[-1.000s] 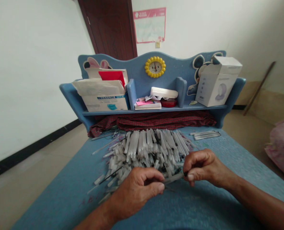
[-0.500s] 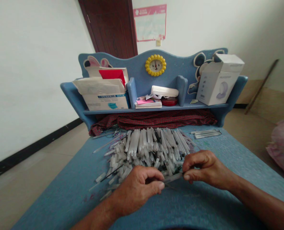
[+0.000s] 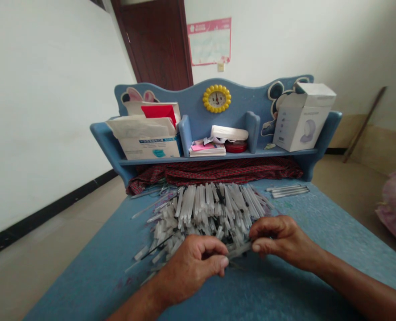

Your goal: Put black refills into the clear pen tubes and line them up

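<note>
A translucent plastic pen barrel (image 3: 240,250) lies level between my two hands, just in front of a heap. My left hand (image 3: 198,263) pinches its left end between thumb and forefinger. At the barrel's right end, my right hand (image 3: 276,238) is closed with thumb and bent fingers; whether a small part is also in that pinch is hidden. Behind both hands spreads a heap of similar barrels (image 3: 198,205), frosted white, with several dark pieces among them. A thin dark stick like a pen refill (image 3: 156,246) pokes out at the heap's left.
Several long silvery sticks (image 3: 288,191) lie right of the heap on the blue table (image 3: 94,267). A red checked cloth (image 3: 218,171) is bunched under the shelf (image 3: 198,159). The shelf bears a mask box (image 3: 151,147), a white box (image 3: 303,120), papers and a red round tin (image 3: 236,146).
The view has tilted up slightly, so the shelf and heap sit lower. My right hand has shifted a little left, closer to my left hand, along the barrel.
</note>
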A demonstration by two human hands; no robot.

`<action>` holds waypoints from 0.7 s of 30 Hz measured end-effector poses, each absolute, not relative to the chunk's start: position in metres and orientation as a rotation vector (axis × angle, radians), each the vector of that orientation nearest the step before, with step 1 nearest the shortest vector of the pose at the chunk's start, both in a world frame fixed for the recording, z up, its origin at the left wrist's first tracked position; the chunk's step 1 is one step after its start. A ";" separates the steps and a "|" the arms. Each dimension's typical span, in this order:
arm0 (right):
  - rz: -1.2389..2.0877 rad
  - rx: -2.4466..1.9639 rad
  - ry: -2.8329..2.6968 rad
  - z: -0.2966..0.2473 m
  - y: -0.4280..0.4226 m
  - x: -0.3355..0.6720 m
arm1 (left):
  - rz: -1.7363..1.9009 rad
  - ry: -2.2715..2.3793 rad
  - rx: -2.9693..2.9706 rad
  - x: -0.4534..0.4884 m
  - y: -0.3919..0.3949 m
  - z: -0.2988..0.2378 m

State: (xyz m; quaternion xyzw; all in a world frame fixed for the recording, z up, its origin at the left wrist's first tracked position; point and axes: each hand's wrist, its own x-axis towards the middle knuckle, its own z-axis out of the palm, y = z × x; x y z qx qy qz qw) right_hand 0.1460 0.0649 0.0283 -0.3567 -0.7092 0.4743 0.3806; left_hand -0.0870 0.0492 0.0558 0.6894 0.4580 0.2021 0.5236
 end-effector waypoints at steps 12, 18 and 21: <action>0.979 -0.941 -2.057 0.031 0.066 0.147 | 0.504 1.217 1.814 -0.082 0.045 0.064; 1.036 -0.923 -2.115 0.027 0.068 0.150 | 0.641 1.189 2.269 -0.080 0.043 0.060; 1.116 -0.947 -2.057 0.028 0.069 0.152 | 0.677 1.195 2.307 -0.080 0.043 0.058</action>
